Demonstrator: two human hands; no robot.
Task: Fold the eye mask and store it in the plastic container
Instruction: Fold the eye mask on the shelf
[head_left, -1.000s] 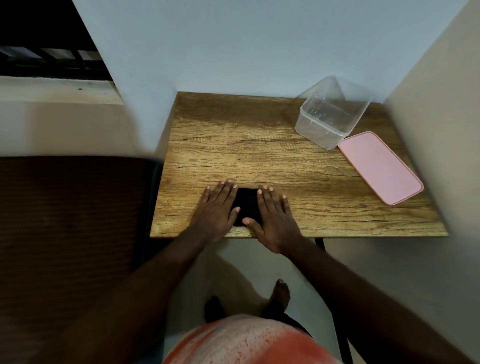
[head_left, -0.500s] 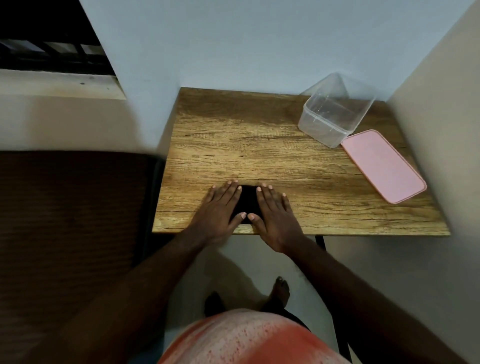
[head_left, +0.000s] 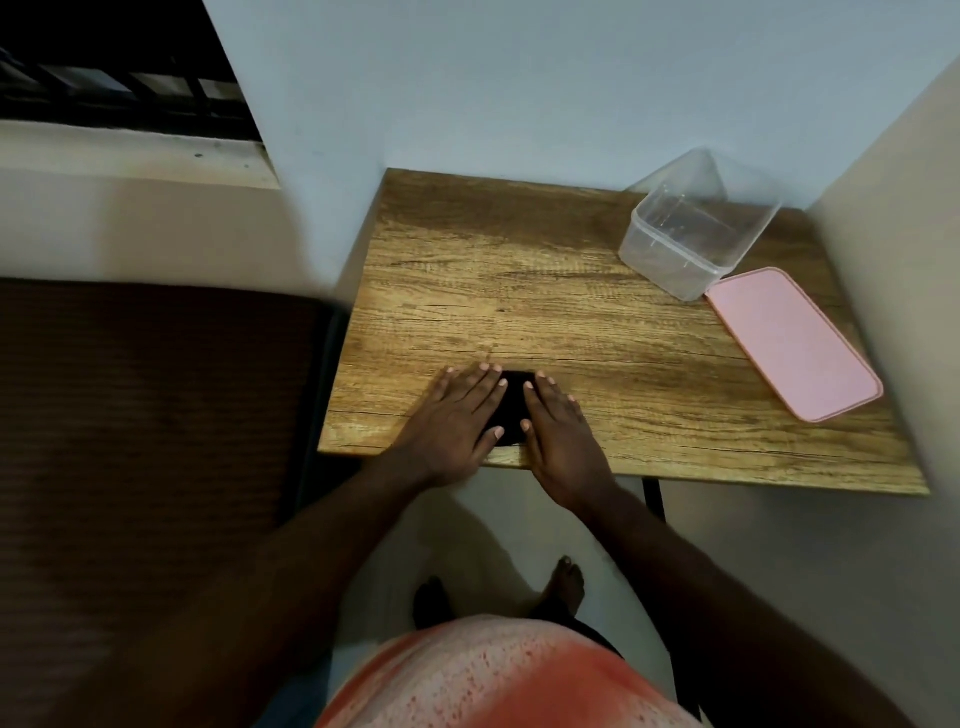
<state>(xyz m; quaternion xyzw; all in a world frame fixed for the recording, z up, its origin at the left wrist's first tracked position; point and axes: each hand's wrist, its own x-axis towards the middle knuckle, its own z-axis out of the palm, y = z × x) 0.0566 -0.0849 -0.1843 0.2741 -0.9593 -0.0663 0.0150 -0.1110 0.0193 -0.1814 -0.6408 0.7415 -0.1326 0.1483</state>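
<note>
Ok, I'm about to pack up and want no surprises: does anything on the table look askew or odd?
Only the plastic container: it sits tipped, leaning toward the back wall. Its pink lid lies flat beside it. Both hands, left and right, press the eye mask flat.

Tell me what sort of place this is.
Probably a room in a home: a small wooden table pushed into a wall corner, a barred window at upper left, and a bare foot on the floor below.

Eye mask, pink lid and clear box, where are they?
eye mask (head_left: 511, 408), head view, dark strip showing between the hands.
pink lid (head_left: 792, 343), head view, middle of its flat top.
clear plastic container (head_left: 670, 260), head view, near side wall.
</note>
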